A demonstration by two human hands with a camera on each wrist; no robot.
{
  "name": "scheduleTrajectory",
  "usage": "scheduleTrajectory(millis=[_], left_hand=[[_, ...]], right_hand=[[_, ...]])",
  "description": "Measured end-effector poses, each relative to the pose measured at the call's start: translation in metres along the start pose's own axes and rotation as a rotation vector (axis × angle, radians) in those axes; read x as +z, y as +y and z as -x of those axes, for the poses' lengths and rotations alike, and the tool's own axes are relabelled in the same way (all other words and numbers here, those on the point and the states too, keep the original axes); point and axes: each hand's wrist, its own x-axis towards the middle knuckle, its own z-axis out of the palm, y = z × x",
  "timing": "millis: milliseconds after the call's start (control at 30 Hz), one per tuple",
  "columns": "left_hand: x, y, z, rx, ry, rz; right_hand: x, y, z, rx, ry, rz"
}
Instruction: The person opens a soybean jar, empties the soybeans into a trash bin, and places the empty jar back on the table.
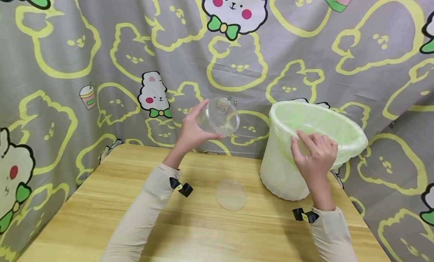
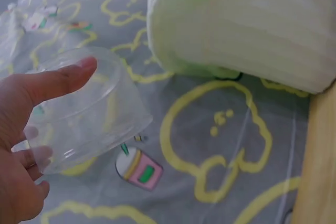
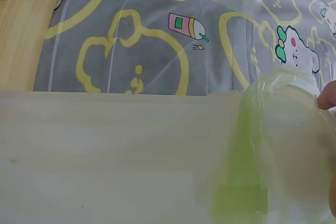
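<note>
In the head view, my left hand (image 1: 196, 129) holds a clear plastic bowl (image 1: 217, 117) on its side, raised above the table. The thumb lies along the bowl's wall in the left wrist view, with the other fingers on its far side. My right hand (image 1: 317, 152), fingers curled, is at the near rim of a pale waste bin (image 1: 283, 177). A thin light-green bin liner (image 1: 342, 122) drapes over that rim. The right wrist view catches fingertips (image 3: 328, 97) right at the liner's edge. A clear round disc (image 1: 231, 195), like a lid, lies flat on the table.
The wood-grain table (image 1: 190, 216) ends at a grey curtain (image 1: 112, 66) printed with yellow outlines and white cartoon animals. Standing at the table's back right, the bin is right of the disc. Both wrists carry small black cameras (image 1: 184, 188).
</note>
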Motion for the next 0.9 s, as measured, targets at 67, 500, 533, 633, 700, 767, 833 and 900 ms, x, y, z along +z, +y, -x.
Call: scheduleTrajectory(millis=[67,500,533,633,700,767,833,900], left_hand=[[-0.006,-0.015,0.005,-0.041,-0.019,0.019],[-0.042,-0.106,0.034,-0.244,-0.178,0.187],[-0.043,-0.113,0.037,-0.256,-0.179,0.189],[-0.048,-0.129,0.044,-0.292,-0.177,0.198],[-0.051,-0.14,0.049,-0.317,-0.175,0.197],[-0.054,-0.149,0.052,-0.345,-0.173,0.195],[-0.056,-0.157,0.055,-0.365,-0.177,0.196],[-0.057,-0.164,0.056,-0.382,-0.177,0.209]], right_hand=[[0.0,0.001,0.0,0.004,0.008,0.0],[0.004,-0.002,0.001,0.006,0.047,-0.015],[0.004,-0.002,0.001,0.005,0.051,-0.014],[0.005,-0.001,0.001,-0.004,0.065,-0.013],[0.006,0.0,0.002,-0.015,0.076,-0.011],[0.008,0.001,0.002,-0.028,0.092,-0.012],[0.01,0.002,0.001,-0.042,0.11,-0.011],[0.012,0.002,0.001,-0.052,0.129,-0.013]])
